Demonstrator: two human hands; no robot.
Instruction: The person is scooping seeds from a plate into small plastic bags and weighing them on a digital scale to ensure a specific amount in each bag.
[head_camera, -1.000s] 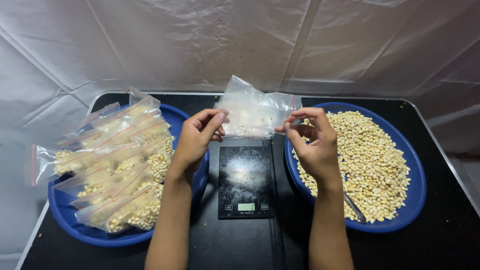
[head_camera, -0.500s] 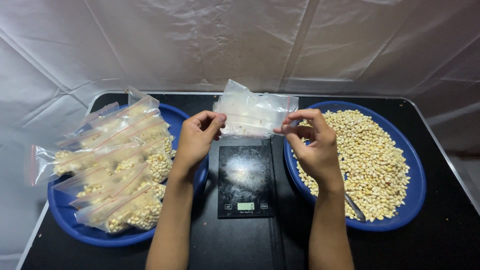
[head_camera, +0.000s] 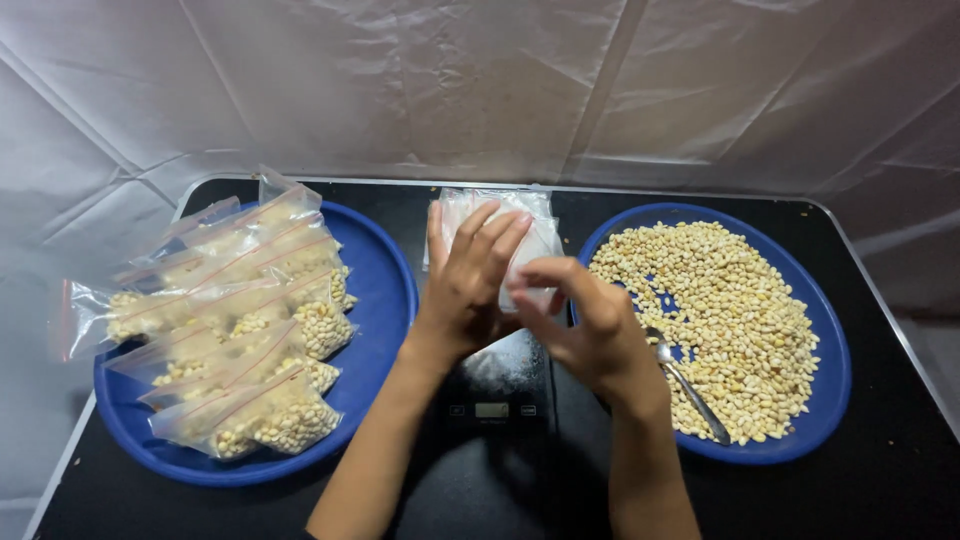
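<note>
Coming together since the earlier frames, the hands had closed the gap between them and now met over the scale (head_camera: 497, 385) at the middle of the desk (head_camera: 880, 490). Before, they held a clear bag (head_camera: 500, 235) spread wide at its two top corners; now the bag looked bunched and narrower, above the far end of the scale. The left hand (head_camera: 470, 285) lay flat against its front, fingers (head_camera: 497, 232) extended and nearly straight, pressing rather than clenched. The right hand (head_camera: 590, 330) had its fingers curled, pinching the bag's near edge. Filled bags (head_camera: 235, 330) lay unmoved in the left tray (head_camera: 385, 300), and the right tray (head_camera: 830, 400) held loose beans (head_camera: 720, 310) and a spoon (head_camera: 690, 385).
</note>
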